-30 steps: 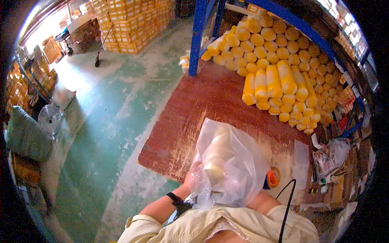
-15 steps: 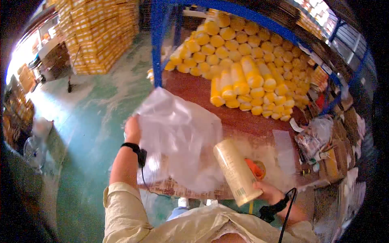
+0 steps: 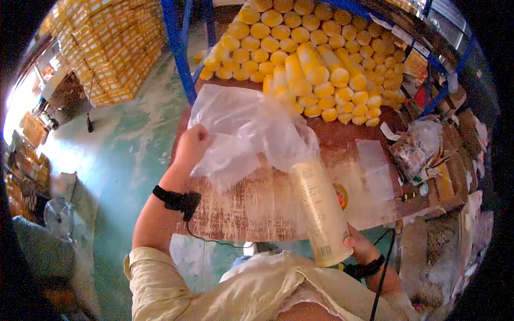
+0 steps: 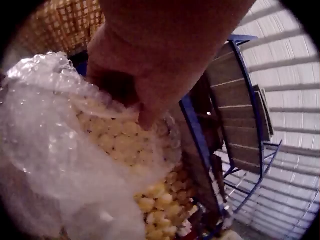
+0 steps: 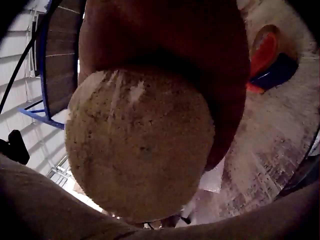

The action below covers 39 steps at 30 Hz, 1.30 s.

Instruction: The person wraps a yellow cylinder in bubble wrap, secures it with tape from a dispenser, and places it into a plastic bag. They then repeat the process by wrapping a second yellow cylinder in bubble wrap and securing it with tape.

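My left hand (image 3: 194, 145) pinches the edge of a translucent plastic bag (image 3: 246, 115), which spreads over the reddish table (image 3: 241, 214). In the left wrist view the thumb and fingers of the left hand (image 4: 145, 65) grip the bubbly plastic (image 4: 55, 145). My right hand (image 3: 362, 247) grips the lower end of a pale yellow cylinder (image 3: 319, 214) with printing and a barcode. The cylinder's far end meets the bag's right side; whether it is inside, I cannot tell. In the right wrist view the round end (image 5: 140, 145) of the cylinder sits against the right hand (image 5: 165, 40).
Many yellow-and-white rolls (image 3: 300, 69) are stacked at the table's back beside a blue post (image 3: 179, 53). A tape roll (image 3: 340, 196) lies right of the cylinder. Cartons (image 3: 107, 48) stand back left, a fan (image 3: 59, 218) at the left, and clutter (image 3: 420, 147) at the right.
The cylinder, covered by the bag a second ago, came into view in the right hand. Since then its far end has moved up to the bag, while the left hand holds the bag spread.
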Available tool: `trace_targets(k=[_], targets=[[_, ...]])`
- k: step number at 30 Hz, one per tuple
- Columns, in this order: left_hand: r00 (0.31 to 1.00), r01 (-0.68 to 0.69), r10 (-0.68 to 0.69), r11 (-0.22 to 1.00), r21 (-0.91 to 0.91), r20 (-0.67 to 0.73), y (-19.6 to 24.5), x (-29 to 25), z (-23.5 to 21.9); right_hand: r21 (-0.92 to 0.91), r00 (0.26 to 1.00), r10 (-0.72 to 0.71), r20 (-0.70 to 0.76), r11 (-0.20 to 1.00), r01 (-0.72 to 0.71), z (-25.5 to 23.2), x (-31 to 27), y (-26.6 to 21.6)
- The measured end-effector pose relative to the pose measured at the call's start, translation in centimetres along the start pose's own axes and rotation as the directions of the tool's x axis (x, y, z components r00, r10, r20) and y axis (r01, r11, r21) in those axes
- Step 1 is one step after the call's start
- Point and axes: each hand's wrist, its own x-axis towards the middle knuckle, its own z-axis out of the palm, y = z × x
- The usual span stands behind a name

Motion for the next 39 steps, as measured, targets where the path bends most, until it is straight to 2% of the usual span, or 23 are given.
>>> trace_targets(k=[3, 6, 9, 11, 13, 14, 15, 16, 17, 18, 20, 21, 23, 24, 25, 27, 28, 29, 30, 32, 33, 36, 39], targets=[[0.933, 0.281, -0.276, 0.960, 0.011, 0.233, 5.8, -2.3, 0.8, -0.070, 0.981, -0.045, 0.188, 0.996, 0.059, -0.4, 0.6, -1.6], [0.856, 0.410, -0.362, 0.910, -0.059, 0.370, 9.8, -4.6, 3.0, -0.158, 0.939, -0.073, 0.337, 0.978, 0.133, 0.8, 0.6, -3.9], [0.850, 0.466, -0.362, 0.856, -0.225, 0.383, 12.6, -6.7, 4.6, -0.283, 0.897, -0.055, 0.438, 0.939, 0.195, 1.9, -0.2, -5.2], [0.863, 0.446, -0.360, 0.873, -0.199, 0.355, 14.0, -7.7, 4.3, -0.381, 0.882, -0.019, 0.471, 0.897, 0.223, 0.9, -0.3, -4.2], [0.874, 0.429, -0.359, 0.886, -0.174, 0.328, 15.5, -8.5, 3.8, -0.298, 0.843, -0.008, 0.537, 0.934, 0.199, -0.7, -0.1, -2.2], [0.835, 0.475, -0.420, 0.876, -0.083, 0.355, 16.8, -9.0, 3.5, -0.257, 0.823, -0.005, 0.569, 0.949, 0.184, -1.5, 0.0, -1.0], [0.923, 0.286, -0.265, 0.957, -0.039, 0.279, 16.4, -9.8, 4.4, -0.260, 0.838, -0.006, 0.545, 0.949, 0.176, -2.6, 0.2, 0.5], [0.973, 0.087, -0.089, 0.996, 0.020, 0.215, 15.2, -11.2, 5.9, -0.262, 0.854, -0.007, 0.520, 0.950, 0.167, -3.8, 0.3, 2.1], [0.982, -0.112, 0.096, 0.990, 0.089, 0.165, 14.9, -12.5, 7.0, -0.239, 0.861, -0.006, 0.509, 0.960, 0.148, -4.0, -0.3, 2.4], [0.971, -0.094, 0.070, 0.991, 0.093, 0.228, 18.3, -13.8, 6.1, -0.215, 0.867, -0.006, 0.498, 0.968, 0.130, -4.3, -0.9, 2.7], [0.970, -0.089, 0.030, 0.968, 0.234, 0.243, 21.2, -16.2, 6.9, -0.117, 0.861, -0.006, 0.508, 0.990, 0.076, -2.9, -2.8, 1.2], [0.969, -0.090, 0.012, 0.949, 0.303, 0.248, 22.4, -17.4, 7.5, -0.163, 0.864, -0.025, 0.504, 0.979, 0.124, -3.6, -2.8, 1.8], [0.922, -0.156, -0.054, 0.854, 0.497, 0.383, 24.6, -19.8, 9.0, -0.258, 0.867, -0.063, 0.494, 0.942, 0.216, -5.1, -1.8, 3.3], [0.889, -0.281, 0.068, 0.861, 0.423, 0.453, 24.9, -21.6, 9.8, -0.266, 0.862, -0.092, 0.498, 0.930, 0.253, -5.4, -1.7, 3.4], [0.900, -0.321, 0.175, 0.885, 0.338, 0.398, 25.0, -22.6, 10.2, -0.272, 0.856, -0.121, 0.503, 0.917, 0.290, -5.3, -1.6, 3.5], [0.895, -0.414, 0.368, 0.895, 0.167, 0.251, 24.8, -23.9, 11.0, -0.257, 0.852, -0.149, 0.502, 0.915, 0.311, -5.6, -1.2, 4.0], [0.902, -0.433, 0.420, 0.876, 0.213, 0.106, 24.0, -24.1, 10.9, -0.233, 0.855, -0.148, 0.497, 0.926, 0.296, -5.8, -0.9, 4.6], [0.967, -0.254, 0.254, 0.967, -0.007, 0.003, 23.4, -24.4, 10.9, -0.208, 0.858, -0.146, 0.492, 0.937, 0.279, -5.9, -0.7, 5.0], [0.996, -0.073, 0.061, 0.967, -0.242, -0.057, 22.9, -24.7, 10.9, -0.168, 0.849, -0.167, 0.502, 0.944, 0.285, -5.7, -0.8, 5.0], [0.953, 0.222, -0.301, 0.739, -0.636, -0.017, 21.2, -25.2, 11.5, -0.089, 0.831, -0.204, 0.517, 0.953, 0.290, -5.0, -1.1, 4.6], [0.925, 0.256, -0.379, 0.671, -0.696, -0.025, 21.3, -24.9, 11.7, -0.104, 0.822, -0.225, 0.524, 0.941, 0.323, -4.5, -1.2, 4.1], [0.816, 0.322, -0.577, 0.404, -0.856, 0.035, 20.0, -24.0, 12.8, -0.125, 0.805, -0.255, 0.536, 0.919, 0.374, -3.3, -0.8, 3.4], [0.889, 0.305, -0.429, 0.296, -0.905, 0.160, 17.1, -22.8, 13.8, -0.097, 0.818, -0.202, 0.539, 0.949, 0.299, -2.5, 0.1, 3.1]])
